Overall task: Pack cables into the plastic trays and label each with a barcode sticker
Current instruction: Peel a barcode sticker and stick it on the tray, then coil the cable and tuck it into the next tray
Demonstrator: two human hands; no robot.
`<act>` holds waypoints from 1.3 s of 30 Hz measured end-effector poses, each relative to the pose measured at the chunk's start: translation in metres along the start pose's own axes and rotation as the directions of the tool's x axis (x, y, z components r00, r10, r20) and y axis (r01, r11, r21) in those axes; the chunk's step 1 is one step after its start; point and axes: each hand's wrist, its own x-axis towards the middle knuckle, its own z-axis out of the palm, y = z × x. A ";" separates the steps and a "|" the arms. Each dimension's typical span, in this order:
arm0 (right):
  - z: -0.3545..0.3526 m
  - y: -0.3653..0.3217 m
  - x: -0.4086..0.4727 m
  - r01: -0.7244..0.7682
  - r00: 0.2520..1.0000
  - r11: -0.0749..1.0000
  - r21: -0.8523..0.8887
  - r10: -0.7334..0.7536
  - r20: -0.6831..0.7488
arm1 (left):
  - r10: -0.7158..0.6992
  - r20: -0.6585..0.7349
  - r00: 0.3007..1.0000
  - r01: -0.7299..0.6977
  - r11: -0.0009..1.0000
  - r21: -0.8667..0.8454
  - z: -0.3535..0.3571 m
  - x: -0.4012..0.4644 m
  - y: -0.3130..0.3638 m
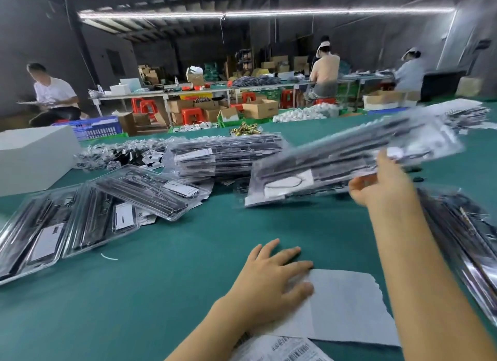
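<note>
Right hand (382, 183): raised above the green table (166, 280), fingers curled round the near edge of a packed clear tray (336, 167), blurred, held tilted in the air.
Left hand (271, 277): fingers straight, flat on the table, fingertips pressing the edge of a white backing sheet (349, 307); holds nothing.
Barcode stickers (282, 350): sheet at the bottom edge, beside the left forearm.
Stack of packed trays (223, 156): beyond the held tray.
Three packed trays (88, 215): lying overlapped at left.
More trays (468, 242): piled at the right edge.
Loose bagged parts (121, 153): heap behind the left trays.
White box (32, 159): far left.
</note>
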 end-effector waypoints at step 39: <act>-0.104 -0.009 0.033 -0.228 0.946 -0.446 -0.865 -0.313 -0.088 | -0.055 -0.074 0.996 0.052 0.998 -0.046 -0.003 0.005 -0.004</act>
